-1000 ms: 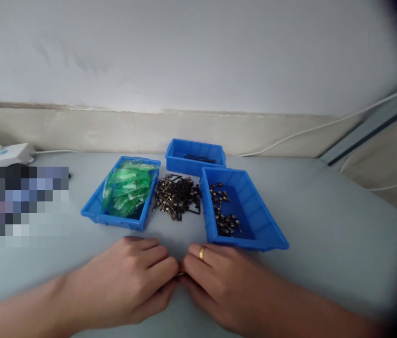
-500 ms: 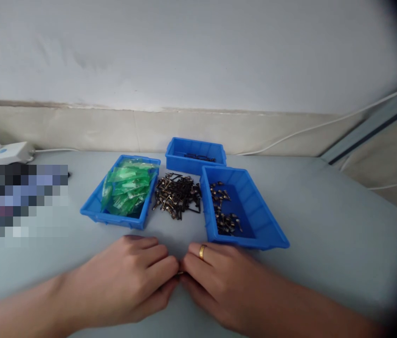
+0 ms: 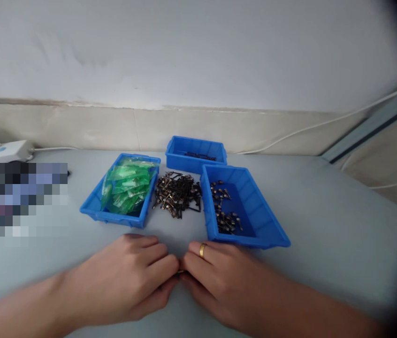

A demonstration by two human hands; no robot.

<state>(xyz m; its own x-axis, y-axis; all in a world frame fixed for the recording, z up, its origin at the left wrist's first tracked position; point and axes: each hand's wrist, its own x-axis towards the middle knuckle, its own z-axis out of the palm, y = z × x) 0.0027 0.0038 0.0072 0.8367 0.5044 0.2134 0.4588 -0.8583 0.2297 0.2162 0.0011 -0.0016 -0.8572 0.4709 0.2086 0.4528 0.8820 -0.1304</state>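
My left hand and my right hand meet fingertip to fingertip above the table's front. Both are closed, pinching one small brass-coloured metal piece between them. Only a sliver of it shows; the fingers hide its shape. A gold ring is on a finger of my right hand. Beyond the hands lies a loose pile of small metal parts, dark and brass-coloured with stems. A blue bin right of the pile holds more small metal parts.
On the left, a blue bin holds green-tinted clear plastic bags. A third blue bin with dark thin parts stands behind the pile, near the wall. White devices with a cable sit at the far left, beside a pixelated area.
The hands keep the same pinch on the small piece, with hardly any movement. The whole view has shifted very slightly.
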